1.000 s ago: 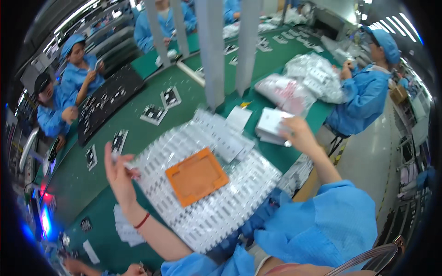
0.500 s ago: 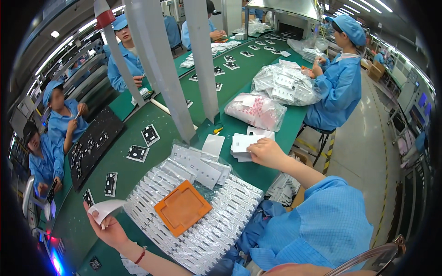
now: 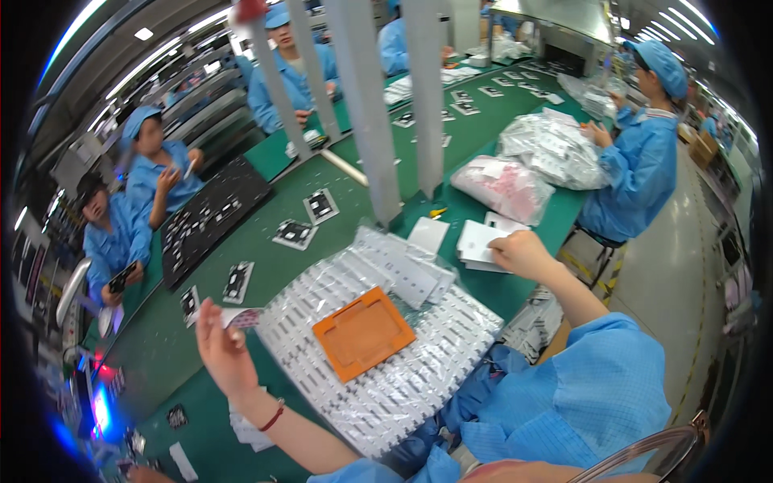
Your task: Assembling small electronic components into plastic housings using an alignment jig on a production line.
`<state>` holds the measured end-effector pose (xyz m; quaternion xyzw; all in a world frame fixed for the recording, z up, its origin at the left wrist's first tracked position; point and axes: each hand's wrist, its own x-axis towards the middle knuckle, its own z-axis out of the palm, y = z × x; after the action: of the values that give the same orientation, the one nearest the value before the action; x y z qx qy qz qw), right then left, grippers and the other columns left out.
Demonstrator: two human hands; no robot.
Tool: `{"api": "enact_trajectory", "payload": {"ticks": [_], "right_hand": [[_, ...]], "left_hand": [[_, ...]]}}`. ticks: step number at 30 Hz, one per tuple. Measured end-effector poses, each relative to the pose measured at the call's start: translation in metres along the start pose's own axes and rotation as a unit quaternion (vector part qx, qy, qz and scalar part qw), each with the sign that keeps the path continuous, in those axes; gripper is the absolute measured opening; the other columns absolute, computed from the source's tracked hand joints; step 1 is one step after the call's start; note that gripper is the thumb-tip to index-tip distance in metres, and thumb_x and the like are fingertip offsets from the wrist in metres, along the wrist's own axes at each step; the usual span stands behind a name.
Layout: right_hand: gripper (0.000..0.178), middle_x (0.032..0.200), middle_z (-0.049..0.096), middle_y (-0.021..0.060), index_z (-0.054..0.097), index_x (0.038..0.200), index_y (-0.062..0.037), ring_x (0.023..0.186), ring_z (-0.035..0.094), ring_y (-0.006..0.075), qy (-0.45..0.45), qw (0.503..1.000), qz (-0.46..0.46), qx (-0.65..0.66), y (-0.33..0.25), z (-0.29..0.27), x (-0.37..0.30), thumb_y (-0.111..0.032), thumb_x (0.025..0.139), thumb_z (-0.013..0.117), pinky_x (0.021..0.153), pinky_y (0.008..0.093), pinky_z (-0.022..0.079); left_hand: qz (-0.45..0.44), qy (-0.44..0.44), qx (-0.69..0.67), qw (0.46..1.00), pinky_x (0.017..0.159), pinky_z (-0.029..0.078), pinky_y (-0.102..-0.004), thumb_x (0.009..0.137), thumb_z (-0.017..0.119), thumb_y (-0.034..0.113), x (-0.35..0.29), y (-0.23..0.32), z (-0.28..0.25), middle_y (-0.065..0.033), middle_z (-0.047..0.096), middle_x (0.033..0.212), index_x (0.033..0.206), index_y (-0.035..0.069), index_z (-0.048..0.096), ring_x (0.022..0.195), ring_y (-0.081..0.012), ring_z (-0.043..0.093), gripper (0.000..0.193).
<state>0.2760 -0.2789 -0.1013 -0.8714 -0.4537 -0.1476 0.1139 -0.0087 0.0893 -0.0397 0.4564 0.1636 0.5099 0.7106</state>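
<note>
My left hand (image 3: 229, 358) is raised left of the white slotted trays (image 3: 419, 394), fingers stretched upward. A thin sheet with a pinkish pattern (image 3: 243, 317) is beside its fingers; whether they still touch it I cannot tell. At the right, my right hand (image 3: 525, 256) pinches the edge of a white card (image 3: 478, 239) on top of a small stack. An orange rectangular fixture (image 3: 364, 334) with a recess rests on the plastic-covered trays. Against their far edge lie several white perforated panels (image 3: 394, 262) in clear film.
Flat black-and-white parts (image 3: 237, 282) lie on the green bench. Grey posts (image 3: 360, 105) rise beyond the trays. Clear bags of white parts (image 3: 555, 145) and a pinkish bag (image 3: 503, 189) stand near a co-worker (image 3: 644, 153) at right. A black board (image 3: 213, 213) lies left.
The whole view has shifted. The sheet at my left hand has turned from its white side to a pinkish side, and the fingers have straightened. My right hand stays at the white cards.
</note>
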Motion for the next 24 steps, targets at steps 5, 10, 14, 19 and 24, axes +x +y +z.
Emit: {"api": "enact_trajectory", "payload": {"ticks": [5, 10, 14, 19, 24], "right_hand": [[0.022, 0.082, 0.061, 0.0097, 0.063, 0.088, -0.0065, 0.079, 0.058, 0.0276, -0.024, 0.995, 0.041, 0.091, -0.019, -0.024, -0.003, -0.018, 0.07, 0.064, 0.07, 0.0363, 0.046], [0.018, 0.091, 0.061, 0.0103, 0.061, 0.087, -0.0033, 0.083, 0.054, 0.0268, 0.036, 0.998, -0.001, 0.059, -0.014, -0.005, -0.011, -0.01, 0.07, 0.063, 0.074, 0.0347, 0.045], [0.015, 0.09, 0.062, 0.0103, 0.062, 0.085, -0.0017, 0.08, 0.054, 0.0264, 0.011, 0.998, -0.009, 0.061, -0.022, -0.007, -0.008, -0.009, 0.072, 0.062, 0.072, 0.0348, 0.046], [0.013, 0.087, 0.063, 0.0112, 0.062, 0.086, -0.0005, 0.076, 0.055, 0.0267, 0.023, 0.998, -0.018, 0.057, -0.023, -0.015, -0.01, -0.009, 0.076, 0.058, 0.069, 0.036, 0.046], [0.008, 0.075, 0.06, 0.0138, 0.06, 0.081, 0.0018, 0.068, 0.055, 0.0274, 0.105, 0.985, 0.069, 0.121, -0.023, -0.025, 0.007, -0.004, 0.077, 0.055, 0.062, 0.0342, 0.043]], "left_hand": [[-0.043, -0.079, -0.016, 0.996, 0.044, 0.028, -0.0175, 0.085, 0.05, 0.004, -0.002, 0.004, 0.004, -0.0009, 0.053, 0.084, 0.112, -0.003, 0.05, 0.052, -0.0031, 0.037, 0.028], [-0.066, -0.064, -0.016, 0.996, 0.044, 0.027, -0.0173, 0.084, 0.051, 0.003, -0.007, 0.005, 0.009, -0.0014, 0.053, 0.083, 0.109, -0.003, 0.052, 0.051, -0.0034, 0.038, 0.026], [-0.077, -0.045, 0.003, 0.996, 0.045, 0.028, -0.0174, 0.084, 0.052, 0.005, -0.009, 0.005, 0.006, -0.0012, 0.053, 0.082, 0.108, -0.003, 0.053, 0.052, -0.0035, 0.038, 0.025], [-0.081, -0.059, 0.014, 0.995, 0.048, 0.032, -0.0172, 0.084, 0.055, 0.007, -0.008, 0.006, 0.012, 0.0008, 0.051, 0.079, 0.103, -0.001, 0.058, 0.055, -0.0037, 0.04, 0.021], [-0.031, -0.086, 0.291, 0.952, 0.047, 0.039, -0.0178, 0.086, 0.054, 0.013, -0.019, 0.006, 0.029, 0.0005, 0.053, 0.073, 0.103, 0.004, 0.06, 0.051, -0.0039, 0.047, 0.02]]}}
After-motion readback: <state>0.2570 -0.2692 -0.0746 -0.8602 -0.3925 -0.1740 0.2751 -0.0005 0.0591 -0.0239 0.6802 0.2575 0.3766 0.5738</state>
